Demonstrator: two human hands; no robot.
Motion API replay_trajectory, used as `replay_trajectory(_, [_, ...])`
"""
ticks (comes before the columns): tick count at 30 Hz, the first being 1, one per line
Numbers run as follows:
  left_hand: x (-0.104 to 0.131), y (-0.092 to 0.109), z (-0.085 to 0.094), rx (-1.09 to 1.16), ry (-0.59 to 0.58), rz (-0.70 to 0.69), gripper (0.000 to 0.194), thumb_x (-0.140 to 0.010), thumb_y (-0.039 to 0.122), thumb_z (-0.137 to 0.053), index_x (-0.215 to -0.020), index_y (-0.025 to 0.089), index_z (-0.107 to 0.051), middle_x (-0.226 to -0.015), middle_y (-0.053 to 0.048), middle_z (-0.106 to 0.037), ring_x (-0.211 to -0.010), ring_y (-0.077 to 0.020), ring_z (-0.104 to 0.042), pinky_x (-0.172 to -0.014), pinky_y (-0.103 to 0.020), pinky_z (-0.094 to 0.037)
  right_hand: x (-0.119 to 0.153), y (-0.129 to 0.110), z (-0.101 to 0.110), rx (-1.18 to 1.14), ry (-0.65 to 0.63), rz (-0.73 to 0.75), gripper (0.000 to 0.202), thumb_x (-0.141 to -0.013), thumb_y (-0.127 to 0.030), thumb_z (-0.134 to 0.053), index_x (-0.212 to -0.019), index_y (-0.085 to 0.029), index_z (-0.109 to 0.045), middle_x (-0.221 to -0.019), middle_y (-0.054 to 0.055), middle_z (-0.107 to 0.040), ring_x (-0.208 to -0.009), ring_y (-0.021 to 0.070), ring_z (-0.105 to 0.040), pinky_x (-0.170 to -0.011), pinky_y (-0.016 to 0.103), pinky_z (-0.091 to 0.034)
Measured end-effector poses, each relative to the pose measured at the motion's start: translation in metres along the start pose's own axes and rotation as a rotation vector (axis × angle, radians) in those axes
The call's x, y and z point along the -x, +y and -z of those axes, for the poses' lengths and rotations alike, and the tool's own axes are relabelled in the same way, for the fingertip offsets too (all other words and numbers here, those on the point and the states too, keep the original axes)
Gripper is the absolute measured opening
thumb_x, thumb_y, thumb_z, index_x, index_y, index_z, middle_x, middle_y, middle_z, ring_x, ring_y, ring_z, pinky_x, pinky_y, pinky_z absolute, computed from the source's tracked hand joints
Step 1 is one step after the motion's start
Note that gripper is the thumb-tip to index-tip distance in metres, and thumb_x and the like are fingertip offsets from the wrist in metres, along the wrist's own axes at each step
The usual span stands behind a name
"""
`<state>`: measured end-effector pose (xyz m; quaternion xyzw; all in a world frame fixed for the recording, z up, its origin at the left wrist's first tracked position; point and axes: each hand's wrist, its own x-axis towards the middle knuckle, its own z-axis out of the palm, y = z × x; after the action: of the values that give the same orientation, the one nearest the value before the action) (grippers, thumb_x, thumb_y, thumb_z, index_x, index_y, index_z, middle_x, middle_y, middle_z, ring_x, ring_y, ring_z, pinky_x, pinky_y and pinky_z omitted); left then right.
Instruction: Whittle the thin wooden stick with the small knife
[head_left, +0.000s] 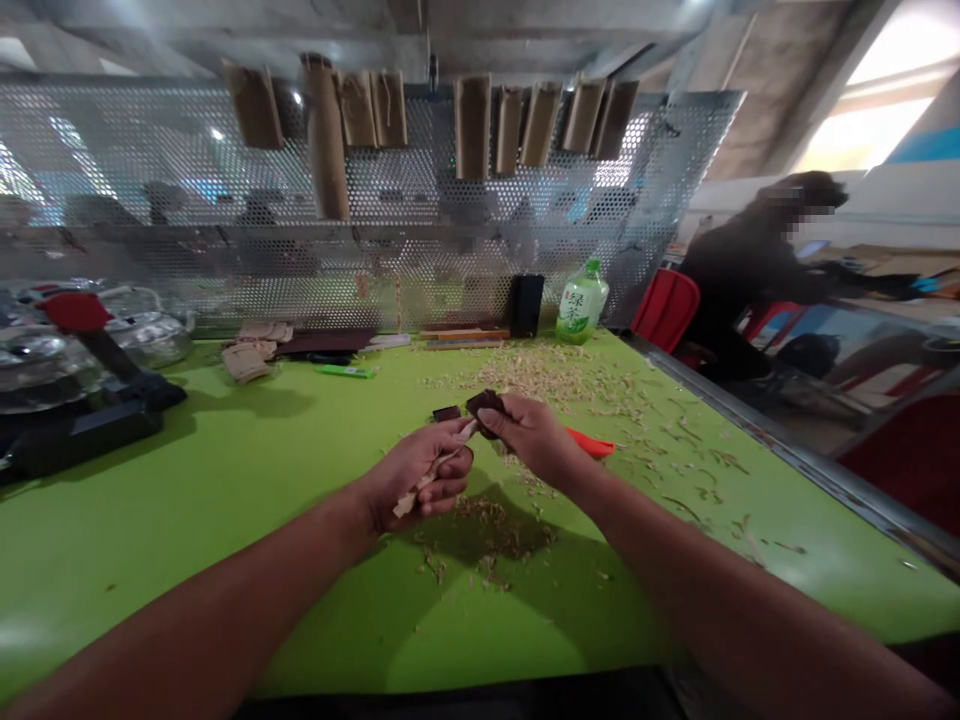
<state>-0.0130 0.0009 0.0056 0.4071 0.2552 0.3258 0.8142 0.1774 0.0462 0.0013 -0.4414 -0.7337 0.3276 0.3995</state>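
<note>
Over the green table [315, 610], my left hand [424, 468] is closed around a thin, pale carved wooden piece [427, 478], one end of which points toward my right hand. My right hand [529, 432] pinches a dark brown folded piece [486, 408], perhaps sandpaper, at the upper end of the wooden piece. Just behind my left hand lies a small dark block [446, 413]. An orange-red object [592, 443] shows partly from behind my right wrist. Pale shavings [502, 535] are scattered below my hands.
A green-capped bottle [583, 305] and a black box [526, 305] stand at the back. Metal kettles [146, 325] and a black-and-red device [97, 350] are at left. A green cutter [345, 371] lies near wooden pieces [251, 355]. A person [750, 260] sits at right.
</note>
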Motion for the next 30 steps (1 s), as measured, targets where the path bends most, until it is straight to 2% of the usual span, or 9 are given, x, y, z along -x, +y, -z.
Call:
replay_trajectory(4, [0.000,0.000,0.001,0.047,-0.001,-0.014,0.030,-0.089,0.015,-0.044,-0.119,0.022,-0.043,-0.053,0.011,-0.040,-0.029,-0.0037,-0.027,-0.027,-0.011,-0.030,-0.001,0.000,0.001,0.089,0.207,-0.001,0.035,-0.080,-0.047,-0.053,-0.061,-0.020,-0.043,-0.059,-0.003,-0.038,-0.058,0.0116,-0.034,-0.053,0.026,-0.025])
replay_trajectory(8, [-0.001,-0.001,0.002,0.094,-0.026,0.013,0.026,-0.089,0.014,-0.046,-0.114,0.022,-0.044,-0.052,0.012,-0.039,-0.027,-0.0033,-0.025,-0.025,-0.011,-0.028,-0.002,0.000,0.001,0.038,0.051,0.029,0.034,-0.082,-0.049,-0.051,-0.063,-0.020,-0.045,-0.059,-0.003,-0.040,-0.057,0.0113,-0.035,-0.052,0.026,-0.026])
replay_trajectory(12, [-0.003,-0.003,0.004,0.159,-0.023,0.001,0.022,-0.089,0.015,-0.046,-0.109,0.021,-0.046,-0.051,0.012,-0.037,-0.027,-0.0032,-0.027,-0.025,-0.011,-0.027,-0.001,0.000,0.000,0.116,0.228,0.019,0.036,-0.080,-0.045,-0.054,-0.057,-0.021,-0.038,-0.057,-0.004,-0.036,-0.057,0.0111,-0.032,-0.052,0.026,-0.023])
replay_trajectory(16, [-0.005,-0.004,0.006,0.208,-0.035,0.029,0.005,-0.089,0.018,-0.048,-0.093,0.020,-0.045,-0.049,0.012,-0.035,-0.025,-0.0031,-0.025,-0.024,-0.012,-0.028,0.001,-0.001,-0.005,-0.003,-0.023,0.042,0.033,-0.084,-0.048,-0.050,-0.066,-0.020,-0.047,-0.059,-0.004,-0.040,-0.056,0.0107,-0.034,-0.052,0.025,-0.026])
replay_trajectory(20, [-0.005,-0.004,0.007,0.218,-0.014,-0.009,0.011,-0.088,0.013,-0.046,-0.096,0.021,-0.045,-0.049,0.012,-0.036,-0.026,-0.0031,-0.025,-0.024,-0.011,-0.027,0.002,-0.001,-0.008,0.087,0.199,0.052,0.037,-0.081,-0.046,-0.055,-0.059,-0.020,-0.040,-0.058,-0.003,-0.039,-0.058,0.0108,-0.034,-0.052,0.025,-0.025])
replay_trajectory(24, [-0.003,-0.003,0.007,0.185,-0.029,0.026,0.014,-0.089,0.015,-0.046,-0.102,0.022,-0.047,-0.049,0.011,-0.036,-0.026,-0.0032,-0.023,-0.024,-0.011,-0.027,0.001,0.001,-0.006,-0.008,-0.014,0.073,0.032,-0.086,-0.047,-0.050,-0.071,-0.018,-0.055,-0.062,-0.003,-0.046,-0.058,0.0106,-0.037,-0.053,0.024,-0.029])
replay_trajectory(25, [-0.002,-0.003,0.007,0.174,-0.033,0.018,0.019,-0.088,0.014,-0.046,-0.106,0.022,-0.047,-0.049,0.012,-0.036,-0.026,-0.0031,-0.022,-0.024,-0.011,-0.027,-0.002,0.004,-0.003,0.008,0.007,0.075,0.032,-0.084,-0.047,-0.053,-0.069,-0.018,-0.055,-0.061,-0.002,-0.046,-0.057,0.0106,-0.038,-0.052,0.024,-0.029])
replay_trajectory(28, [0.001,0.000,0.005,0.122,-0.050,-0.019,0.038,-0.089,0.013,-0.044,-0.126,0.022,-0.044,-0.051,0.011,-0.037,-0.028,-0.0031,-0.025,-0.026,-0.011,-0.028,-0.013,0.018,0.015,0.055,0.347,-0.025,0.035,-0.078,-0.046,-0.060,-0.058,-0.020,-0.045,-0.052,-0.004,-0.041,-0.051,0.0098,-0.036,-0.046,0.024,-0.024])
replay_trajectory(30, [0.002,0.001,0.004,0.096,-0.065,-0.057,0.045,-0.090,0.015,-0.042,-0.135,0.023,-0.039,-0.054,0.010,-0.040,-0.029,-0.0030,-0.027,-0.027,-0.011,-0.031,-0.018,0.025,0.024,-0.098,0.417,-0.073,0.035,-0.080,-0.048,-0.057,-0.062,-0.022,-0.042,-0.048,-0.006,-0.037,-0.044,0.0089,-0.034,-0.041,0.023,-0.025])
